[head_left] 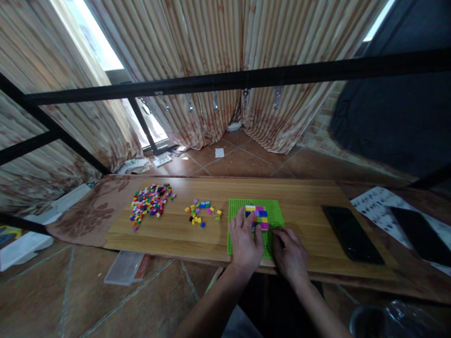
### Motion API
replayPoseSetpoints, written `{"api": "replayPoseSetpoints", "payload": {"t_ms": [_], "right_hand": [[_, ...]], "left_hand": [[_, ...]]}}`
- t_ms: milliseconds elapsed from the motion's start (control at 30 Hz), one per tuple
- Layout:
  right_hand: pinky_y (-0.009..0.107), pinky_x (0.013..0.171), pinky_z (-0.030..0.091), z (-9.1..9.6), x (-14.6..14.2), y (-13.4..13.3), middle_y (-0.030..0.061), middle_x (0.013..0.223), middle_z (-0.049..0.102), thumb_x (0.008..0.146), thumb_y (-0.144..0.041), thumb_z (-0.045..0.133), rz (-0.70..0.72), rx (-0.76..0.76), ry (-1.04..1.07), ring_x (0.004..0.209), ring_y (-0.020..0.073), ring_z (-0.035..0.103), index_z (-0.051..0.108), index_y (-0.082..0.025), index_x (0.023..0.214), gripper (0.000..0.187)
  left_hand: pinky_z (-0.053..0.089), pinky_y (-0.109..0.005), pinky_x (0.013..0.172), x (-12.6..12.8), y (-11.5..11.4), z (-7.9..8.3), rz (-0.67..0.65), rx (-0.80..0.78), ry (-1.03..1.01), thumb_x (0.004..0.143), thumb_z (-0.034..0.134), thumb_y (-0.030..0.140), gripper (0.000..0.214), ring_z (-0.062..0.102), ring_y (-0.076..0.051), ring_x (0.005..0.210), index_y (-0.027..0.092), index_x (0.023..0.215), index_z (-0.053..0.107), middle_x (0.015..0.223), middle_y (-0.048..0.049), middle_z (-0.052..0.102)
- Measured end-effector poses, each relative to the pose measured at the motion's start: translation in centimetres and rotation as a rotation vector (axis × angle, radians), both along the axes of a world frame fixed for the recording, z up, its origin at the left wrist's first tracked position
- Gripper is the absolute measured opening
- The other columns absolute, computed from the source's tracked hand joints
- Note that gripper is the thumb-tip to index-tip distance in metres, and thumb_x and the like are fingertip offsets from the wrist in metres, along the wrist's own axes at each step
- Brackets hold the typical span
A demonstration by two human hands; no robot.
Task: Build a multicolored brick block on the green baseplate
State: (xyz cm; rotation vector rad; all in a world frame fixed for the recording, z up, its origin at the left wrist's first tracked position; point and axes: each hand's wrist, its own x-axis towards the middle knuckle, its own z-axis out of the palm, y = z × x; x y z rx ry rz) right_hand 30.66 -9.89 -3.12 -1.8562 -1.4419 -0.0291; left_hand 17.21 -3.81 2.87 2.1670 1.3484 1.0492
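Note:
A green baseplate [271, 209] lies on a wooden board [310, 202]. On it stands a small block of coloured bricks [259, 215] in yellow, pink, blue and green rows. My left hand [245, 241] rests on the plate's left part, fingers stretched toward the brick block and touching its left side. My right hand [289, 251] lies at the plate's near right corner, fingers curled together close to the block's lower edge; what they pinch, if anything, is hidden.
A big heap of loose coloured bricks [151, 201] sits at the board's left, a smaller scatter [201, 212] nearer the plate. A black phone [352, 233] lies on the right. A black metal frame bar [225, 82] crosses overhead. Curtains hang behind.

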Motion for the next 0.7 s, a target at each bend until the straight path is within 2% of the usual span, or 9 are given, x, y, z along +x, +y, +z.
{"api": "replayPoseSetpoints", "payload": {"t_ms": [233, 467, 567, 700], "right_hand": [[0.036, 0.082, 0.050, 0.1, 0.0, 0.0, 0.0086, 0.102, 0.064, 0.091, -0.030, 0.044, -0.010, 0.001, 0.008, 0.092, 0.0212, 0.061, 0.067, -0.019, 0.095, 0.025], [0.037, 0.083, 0.050, -0.1, 0.1, -0.1, 0.0080, 0.102, 0.065, 0.091, -0.036, 0.044, -0.036, -0.016, 0.005, 0.092, 0.0221, 0.062, 0.068, -0.020, 0.093, 0.029], [0.037, 0.084, 0.049, -0.3, 0.2, -0.2, 0.0083, 0.103, 0.065, 0.091, -0.039, 0.044, -0.043, -0.007, -0.001, 0.093, 0.0225, 0.062, 0.068, -0.020, 0.094, 0.031], [0.036, 0.083, 0.049, -0.4, 0.3, -0.2, 0.0079, 0.102, 0.065, 0.090, -0.041, 0.044, -0.037, -0.002, -0.009, 0.091, 0.0221, 0.062, 0.068, -0.020, 0.093, 0.032]], "left_hand": [[0.043, -0.048, 0.101, -1.6, -0.2, -0.3, -0.044, 0.006, -0.020, 0.089, 0.049, 0.024, 0.035, 0.048, -0.026, 0.121, 0.023, 0.124, 0.053, 0.136, -0.0119, 0.048], [0.046, -0.044, 0.099, -6.4, 0.3, -0.8, -0.038, 0.032, -0.086, 0.087, 0.050, 0.018, 0.030, 0.053, -0.022, 0.117, 0.021, 0.116, 0.056, 0.124, -0.0105, 0.056], [0.048, -0.042, 0.096, -8.8, 1.2, -1.5, 0.029, 0.055, -0.075, 0.086, 0.050, 0.016, 0.028, 0.056, -0.021, 0.111, 0.020, 0.113, 0.057, 0.118, -0.0094, 0.060], [0.049, -0.041, 0.094, -11.6, 2.9, -2.2, 0.187, 0.088, -0.070, 0.085, 0.053, 0.018, 0.022, 0.058, -0.021, 0.105, 0.019, 0.106, 0.060, 0.109, -0.0087, 0.062]]}}
